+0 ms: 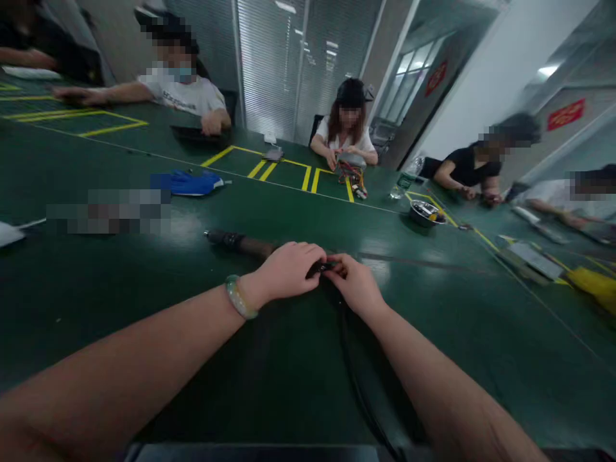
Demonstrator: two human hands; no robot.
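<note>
My left hand (pixel 294 268), with a green bangle on its wrist, is closed around a small black piece, partly hidden by the fingers. My right hand (pixel 353 282) meets it and pinches the right side of this black piece (pixel 318 268) between thumb and fingers. From beneath the right hand a black cable (pixel 353 366) runs down the table toward me. Just beyond the left hand lies a dark rod (pixel 250 246) with a ribbed black end (pixel 224 239); whether the hand touches it, I cannot tell.
Green table (pixel 192 359) with yellow tape lines. Farther off are a blue glove-like item (pixel 192 183), a plastic bottle (pixel 407 179), a black bowl (pixel 426 213) of small parts and a bundle of coloured wires (pixel 353 176). Several people sit around the far edges.
</note>
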